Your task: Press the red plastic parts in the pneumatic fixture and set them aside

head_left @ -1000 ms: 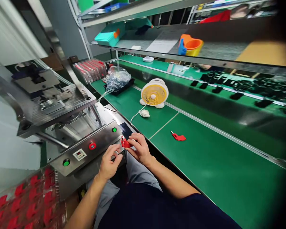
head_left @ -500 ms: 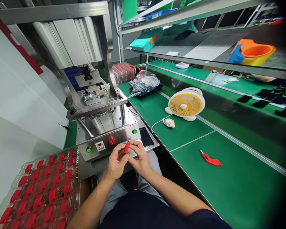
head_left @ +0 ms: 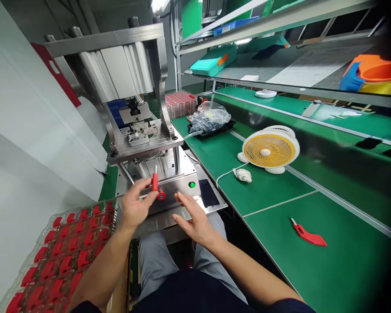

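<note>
A red plastic part (head_left: 155, 183), a slim metal tip at its upper end, stands nearly upright in the left hand (head_left: 135, 205), pinched between thumb and fingers before the control panel (head_left: 177, 188) of a metal press (head_left: 145, 150). The right hand (head_left: 195, 221) is released, thumb and fingers parted, beside it. On the panel are a red stop button (head_left: 162, 196) and a green button (head_left: 192, 184); a dark flat object, apparently a phone, lies to their right. At left, a clear tray (head_left: 115, 215) carries rows of red pieces. On the green desk (head_left: 273, 208) lie a similar red part (head_left: 309, 237) and a bundled white cord (head_left: 243, 175) near a yellow-and-white fan (head_left: 270, 150).
</note>
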Demonstrator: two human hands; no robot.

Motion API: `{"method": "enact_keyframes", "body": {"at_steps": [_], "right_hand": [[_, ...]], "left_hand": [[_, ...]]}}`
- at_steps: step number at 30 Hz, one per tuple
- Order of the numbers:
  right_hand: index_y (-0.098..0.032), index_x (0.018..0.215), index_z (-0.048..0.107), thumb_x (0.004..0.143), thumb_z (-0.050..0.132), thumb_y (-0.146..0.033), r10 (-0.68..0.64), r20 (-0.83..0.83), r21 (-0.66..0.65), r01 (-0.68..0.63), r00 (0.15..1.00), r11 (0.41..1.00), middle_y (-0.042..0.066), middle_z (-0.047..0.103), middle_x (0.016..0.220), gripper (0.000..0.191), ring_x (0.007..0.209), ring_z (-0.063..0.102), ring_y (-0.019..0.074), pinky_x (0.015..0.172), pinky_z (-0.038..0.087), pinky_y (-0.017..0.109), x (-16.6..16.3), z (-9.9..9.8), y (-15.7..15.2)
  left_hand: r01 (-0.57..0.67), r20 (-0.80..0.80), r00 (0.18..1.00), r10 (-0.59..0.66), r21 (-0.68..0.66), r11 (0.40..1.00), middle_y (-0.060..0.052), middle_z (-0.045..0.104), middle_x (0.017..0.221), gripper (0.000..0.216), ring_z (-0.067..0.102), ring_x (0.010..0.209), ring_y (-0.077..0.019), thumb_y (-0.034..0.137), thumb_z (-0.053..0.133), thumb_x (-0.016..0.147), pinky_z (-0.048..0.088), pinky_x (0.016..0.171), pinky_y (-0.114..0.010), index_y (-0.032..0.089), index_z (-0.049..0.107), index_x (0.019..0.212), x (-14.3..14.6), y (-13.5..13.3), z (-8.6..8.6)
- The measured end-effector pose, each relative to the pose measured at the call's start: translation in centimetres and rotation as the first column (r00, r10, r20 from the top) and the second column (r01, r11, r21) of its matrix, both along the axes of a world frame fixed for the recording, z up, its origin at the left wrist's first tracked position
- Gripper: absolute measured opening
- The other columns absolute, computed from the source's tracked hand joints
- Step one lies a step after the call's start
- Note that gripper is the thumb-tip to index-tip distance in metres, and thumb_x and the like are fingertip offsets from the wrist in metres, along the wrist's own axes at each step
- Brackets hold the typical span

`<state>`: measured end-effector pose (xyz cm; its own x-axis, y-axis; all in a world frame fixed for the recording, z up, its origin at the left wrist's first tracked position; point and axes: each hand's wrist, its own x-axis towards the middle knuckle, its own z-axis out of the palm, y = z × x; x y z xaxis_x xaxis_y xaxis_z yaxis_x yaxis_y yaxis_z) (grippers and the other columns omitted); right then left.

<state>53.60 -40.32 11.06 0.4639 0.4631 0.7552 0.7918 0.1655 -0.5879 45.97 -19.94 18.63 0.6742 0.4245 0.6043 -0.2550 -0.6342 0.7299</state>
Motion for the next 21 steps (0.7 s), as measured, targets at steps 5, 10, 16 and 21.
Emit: {"method": "enact_keyframes", "body": {"at_steps": [5,10,16,21], "right_hand": [[-0.029,0.156,0.044,0.103,0.057,-0.023,0.003,-0.166,-0.01,-0.005,0.986,1.0,0.007,0.071,0.112,0.055,0.091,0.07,0.0206,0.081,0.064,0.035,-0.3,-2.0,-1.3],[-0.025,0.145,0.055,0.102,0.056,-0.029,-0.065,-0.29,-0.036,0.057,0.955,0.998,0.007,0.073,0.101,0.043,0.082,0.071,0.0219,0.067,0.065,0.032,-0.1,-2.8,-2.5],[-0.023,0.14,0.059,0.101,0.059,-0.031,-0.083,-0.335,0.025,0.096,0.939,0.995,0.008,0.073,0.097,0.039,0.077,0.071,0.0213,0.051,0.06,0.026,0.8,-3.2,-3.4],[-0.024,0.138,0.06,0.1,0.059,-0.032,-0.078,-0.369,0.017,0.091,0.926,0.996,0.007,0.072,0.094,0.038,0.076,0.071,0.0222,0.045,0.057,0.025,1.0,-3.7,-3.3]], "left_hand": [[-0.17,0.095,0.985,0.144,0.381,0.909,-0.008,0.077,0.116,0.036,0.071,0.108,-0.0216,0.044,0.069,0.089,0.055,0.103,-0.041,0.02,0.077,0.115,2.8,6.4,8.1],[-0.103,-0.087,0.98,0.176,0.536,0.838,-0.008,0.078,0.115,0.038,0.07,0.107,-0.0224,0.046,0.062,0.089,0.053,0.103,-0.039,0.02,0.08,0.111,6.6,10.0,12.6],[-0.065,-0.223,0.943,0.246,0.602,0.796,-0.008,0.078,0.109,0.039,0.069,0.099,-0.0233,0.045,0.059,0.088,0.054,0.093,-0.039,0.021,0.082,0.107,9.0,10.6,14.2],[-0.15,-0.166,0.936,0.309,0.608,0.78,-0.008,0.076,0.107,0.033,0.066,0.096,-0.0236,0.044,0.065,0.084,0.053,0.093,-0.039,0.022,0.083,0.101,10.3,9.7,14.1]]}}
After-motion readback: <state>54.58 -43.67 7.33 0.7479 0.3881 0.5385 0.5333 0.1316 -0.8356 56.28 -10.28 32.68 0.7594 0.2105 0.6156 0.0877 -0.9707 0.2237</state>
